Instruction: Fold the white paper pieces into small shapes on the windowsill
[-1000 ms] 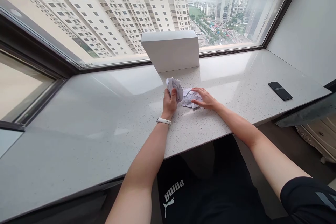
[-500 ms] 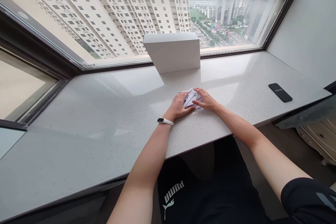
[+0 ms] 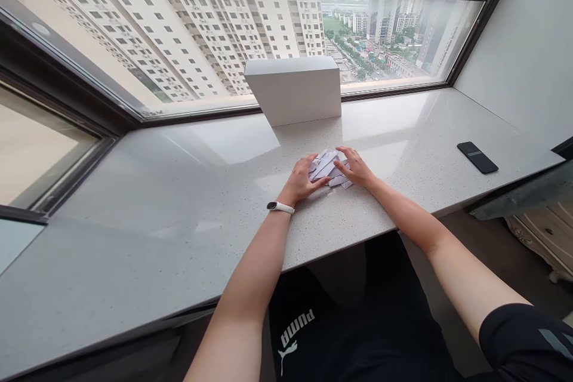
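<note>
A loose pile of thin white pieces, like paper cards, lies on the pale speckled counter, overlapping at various angles. What is printed on them is too small to make out. My left hand rests at the pile's left side, thumb spread from the fingers and touching the pieces. From the right, my right hand reaches over the edge of the pile, its fingers and thumb apart. Both hands are open, and they partly cover the pieces. A white fitness band is on my left wrist.
Behind the pile, a white box stands upright against the window. A black phone lies far to the right on the counter. The counter's front edge runs just below my forearms. A cream carved cabinet stands at the lower right.
My hands have moved slightly apart, and the left thumb has shifted up onto the pieces. The white pieces are spread a little wider, so more of them shows between my hands.
</note>
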Motion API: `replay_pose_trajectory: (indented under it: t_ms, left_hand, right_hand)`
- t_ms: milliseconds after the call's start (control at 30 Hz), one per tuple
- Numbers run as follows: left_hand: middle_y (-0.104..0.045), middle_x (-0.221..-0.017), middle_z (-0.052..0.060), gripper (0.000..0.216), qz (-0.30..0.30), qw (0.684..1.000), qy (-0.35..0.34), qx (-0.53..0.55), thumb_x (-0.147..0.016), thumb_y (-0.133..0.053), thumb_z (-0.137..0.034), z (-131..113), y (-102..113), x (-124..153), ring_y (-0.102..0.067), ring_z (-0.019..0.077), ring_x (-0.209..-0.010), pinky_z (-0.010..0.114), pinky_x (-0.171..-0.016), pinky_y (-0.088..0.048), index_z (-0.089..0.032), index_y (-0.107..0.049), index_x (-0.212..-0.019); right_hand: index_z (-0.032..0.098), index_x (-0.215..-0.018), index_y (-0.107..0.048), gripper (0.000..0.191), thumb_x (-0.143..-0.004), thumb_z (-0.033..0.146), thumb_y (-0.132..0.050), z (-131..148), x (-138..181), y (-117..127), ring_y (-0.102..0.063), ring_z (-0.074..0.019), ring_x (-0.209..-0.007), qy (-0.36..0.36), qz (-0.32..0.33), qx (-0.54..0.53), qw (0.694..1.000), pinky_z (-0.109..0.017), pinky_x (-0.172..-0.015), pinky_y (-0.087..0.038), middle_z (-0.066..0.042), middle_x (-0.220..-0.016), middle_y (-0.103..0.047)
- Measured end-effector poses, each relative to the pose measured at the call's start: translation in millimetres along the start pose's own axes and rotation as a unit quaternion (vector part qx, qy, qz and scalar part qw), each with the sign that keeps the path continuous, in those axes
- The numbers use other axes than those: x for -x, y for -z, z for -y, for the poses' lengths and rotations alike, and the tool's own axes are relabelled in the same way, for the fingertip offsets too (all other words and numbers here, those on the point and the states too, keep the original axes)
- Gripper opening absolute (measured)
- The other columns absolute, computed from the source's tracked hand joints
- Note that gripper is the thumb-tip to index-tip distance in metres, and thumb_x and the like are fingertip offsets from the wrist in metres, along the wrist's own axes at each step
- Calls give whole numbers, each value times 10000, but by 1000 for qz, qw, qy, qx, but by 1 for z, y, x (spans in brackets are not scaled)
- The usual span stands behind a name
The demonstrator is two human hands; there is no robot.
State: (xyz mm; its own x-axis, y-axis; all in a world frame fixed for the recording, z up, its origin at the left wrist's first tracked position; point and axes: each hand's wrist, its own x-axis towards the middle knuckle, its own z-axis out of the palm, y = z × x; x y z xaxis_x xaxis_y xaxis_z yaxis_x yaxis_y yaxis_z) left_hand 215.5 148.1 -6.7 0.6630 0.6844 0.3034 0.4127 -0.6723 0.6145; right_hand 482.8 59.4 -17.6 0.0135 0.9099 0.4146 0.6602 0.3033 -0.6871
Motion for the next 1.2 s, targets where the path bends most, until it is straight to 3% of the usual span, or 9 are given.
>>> replay_pose_trajectory:
  t_ms: [200,300,367,467,633,733,900,1033,1200]
  left_hand:
    - [-647,-1771,282,1094,-15,999,23,28,-944,-829,-879,0,0,0,-602,507,-1673,673,-1453,-441,-169,-610,-1747]
    - [-652,-1760,301,1108,-28,998,27,42,-940,-839,-878,3,0,-1,-591,540,-1678,707,-1459,-418,-140,-618,-1737]
    - [-640,-1769,306,1151,-24,998,25,50,-922,-833,-936,5,0,-1,-573,574,-1684,752,-1445,-417,-147,-626,-1735]
    - [-620,-1800,278,1172,-9,998,28,51,-918,-782,-1017,7,1,-1,-543,597,-1701,804,-1428,-414,-211,-627,-1756]
    - [-652,-1771,236,1088,-10,999,28,32,-962,-730,-1019,10,-1,-3,-542,587,-1699,822,-1398,-435,-293,-625,-1766]
    - [-629,-1800,245,1108,-10,999,26,17,-984,-674,-1032,11,-2,-4,-533,574,-1715,805,-1430,-410,-263,-609,-1779]
    - [-615,-1817,270,1145,-13,999,29,10,-1001,-617,-1047,12,-2,-4,-533,571,-1721,795,-1447,-396,-213,-600,-1784]
    - [-633,-1802,252,1078,-17,999,29,3,-1022,-631,-1016,14,-2,-4,-550,565,-1709,796,-1432,-418,-243,-616,-1773]
    - [-630,-1801,261,1123,-17,999,31,0,-1019,-591,-1046,13,-1,-5,-548,555,-1717,778,-1449,-411,-223,-613,-1782]
  right_hand:
    - [215,-1673,-729,875,-1197,905,-479,1,0,6,-634,-431,-1656,-3,-16,12,1000,-704,-1414,-504,-237,-1731,-729]
    - [215,-1644,-741,832,-1209,875,-480,-7,11,35,-644,-427,-1643,-3,-63,35,997,-705,-1422,-507,-232,-1709,-744]
    - [250,-1609,-754,748,-1217,837,-505,-22,31,74,-652,-412,-1637,-13,-120,58,991,-704,-1433,-509,-203,-1676,-768]
    - [306,-1496,-783,555,-1217,734,-565,-55,90,161,-695,-405,-1566,-64,-228,122,964,-727,-1433,-514,-161,-1559,-819]
    - [227,-1290,-791,387,-1149,452,-510,-117,220,314,-665,-493,-1521,-210,-383,300,848,-837,-1388,-476,-252,-1449,-772]
    - [204,-1275,-781,375,-1096,374,-499,-144,272,363,-646,-510,-1552,-268,-379,364,807,-816,-1391,-469,-284,-1438,-747]
    - [226,-1375,-774,445,-1079,386,-483,-160,300,381,-660,-495,-1567,-278,-294,374,834,-758,-1381,-519,-274,-1517,-759]
    - [216,-1470,-790,528,-1058,359,-492,-158,296,380,-650,-490,-1608,-301,-229,375,846,-741,-1403,-512,-258,-1673,-722]
    - [173,-1452,-825,566,-1050,376,-484,-152,288,379,-657,-501,-1588,-327,-192,383,842,-755,-1407,-503,-273,-1683,-716]
